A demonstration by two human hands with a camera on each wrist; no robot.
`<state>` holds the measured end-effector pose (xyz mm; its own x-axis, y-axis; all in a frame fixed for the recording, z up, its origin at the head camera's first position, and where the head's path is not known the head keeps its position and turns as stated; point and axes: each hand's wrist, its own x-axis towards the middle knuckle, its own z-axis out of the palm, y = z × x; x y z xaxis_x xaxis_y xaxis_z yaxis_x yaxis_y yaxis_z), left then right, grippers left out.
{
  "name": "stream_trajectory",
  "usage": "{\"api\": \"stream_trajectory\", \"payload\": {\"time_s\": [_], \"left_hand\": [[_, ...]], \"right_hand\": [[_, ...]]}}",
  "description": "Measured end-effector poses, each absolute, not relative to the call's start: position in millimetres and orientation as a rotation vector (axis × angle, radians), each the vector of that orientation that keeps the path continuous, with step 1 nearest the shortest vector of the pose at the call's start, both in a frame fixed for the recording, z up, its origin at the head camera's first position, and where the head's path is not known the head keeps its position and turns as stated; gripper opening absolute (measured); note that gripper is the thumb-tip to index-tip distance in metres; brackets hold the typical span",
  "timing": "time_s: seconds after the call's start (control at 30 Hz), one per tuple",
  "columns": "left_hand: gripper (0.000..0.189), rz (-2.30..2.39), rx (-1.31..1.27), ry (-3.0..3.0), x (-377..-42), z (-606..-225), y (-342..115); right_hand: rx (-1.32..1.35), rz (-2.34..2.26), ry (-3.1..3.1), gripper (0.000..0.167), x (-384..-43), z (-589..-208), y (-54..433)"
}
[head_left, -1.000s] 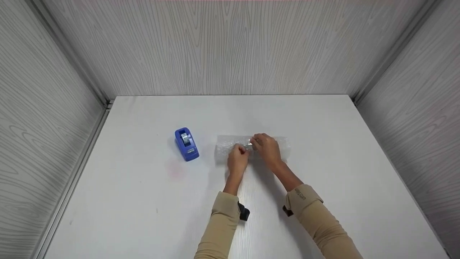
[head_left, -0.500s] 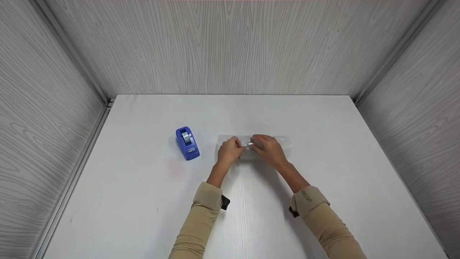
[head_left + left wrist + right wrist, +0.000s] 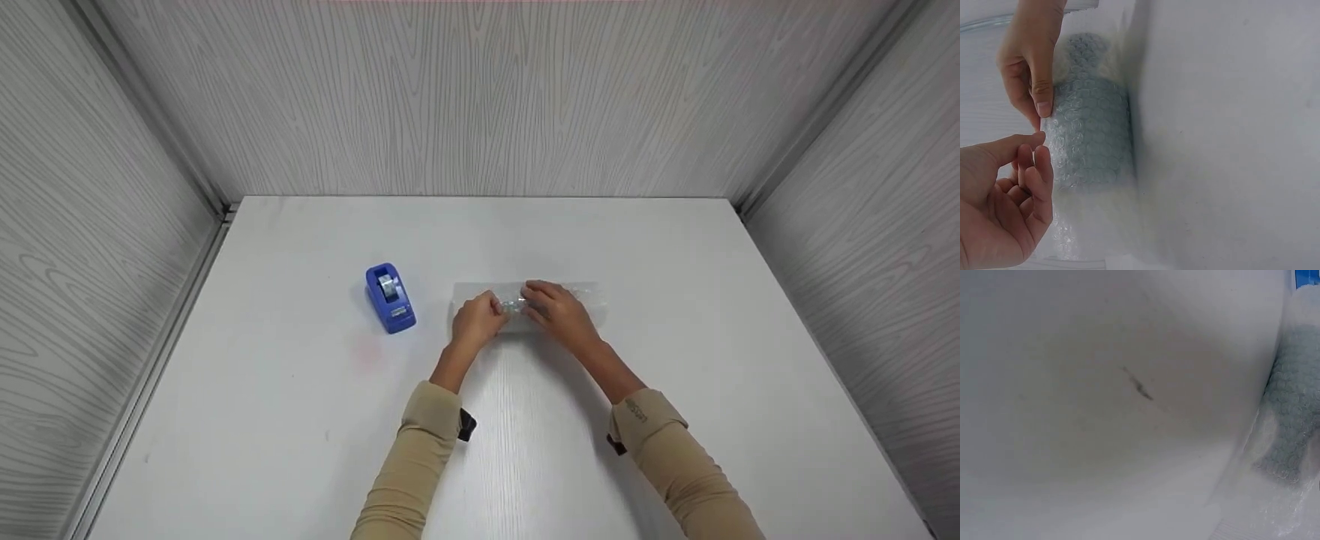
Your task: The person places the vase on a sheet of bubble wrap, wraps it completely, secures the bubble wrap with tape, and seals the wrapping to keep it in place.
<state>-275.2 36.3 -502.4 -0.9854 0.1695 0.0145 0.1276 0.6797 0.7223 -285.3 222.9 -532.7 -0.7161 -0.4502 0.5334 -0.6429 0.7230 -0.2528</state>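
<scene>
A bubble-wrapped bundle lies crosswise on the white table; the left wrist view shows a grey-green, narrow-ended thing inside the bubble wrap. At its near left side my left hand pinches what looks like the end of a short piece of clear tape, thumb and index fingertips almost together. The tape is hard to make out. My right hand rests on the bundle's middle, its thumb laid along the wrap and its fingertips spread apart. Only part of the bundle shows in the right wrist view, without the hand.
To the left of the bundle stands a blue tape dispenser with a roll in it. Wood-grained panels close off the table at the back and both sides.
My left hand has swung left and slightly up from the bundle's front, its forearm moving left too. The right hand stays at the middle, its fingers a little more spread. The dispenser is unmoved.
</scene>
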Motion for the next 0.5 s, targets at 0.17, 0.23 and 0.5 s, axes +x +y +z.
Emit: {"api": "stream_trajectory", "payload": {"time_s": [0.17,0.23,0.5], "left_hand": [[0.014,1.202,0.257,2.833,-274.3,-505.2,35.3],[0.015,1.192,0.255,2.836,-274.1,-505.9,35.5],[0.015,1.142,0.256,2.928,-275.8,-510.0,39.2]], "right_hand": [[0.859,0.589,-2.466,0.042,-283.8,-536.7,222.2],[0.857,0.605,-2.467,0.044,-283.1,-537.4,221.2],[0.775,0.645,-2.485,0.043,-284.9,-539.0,215.4]]}}
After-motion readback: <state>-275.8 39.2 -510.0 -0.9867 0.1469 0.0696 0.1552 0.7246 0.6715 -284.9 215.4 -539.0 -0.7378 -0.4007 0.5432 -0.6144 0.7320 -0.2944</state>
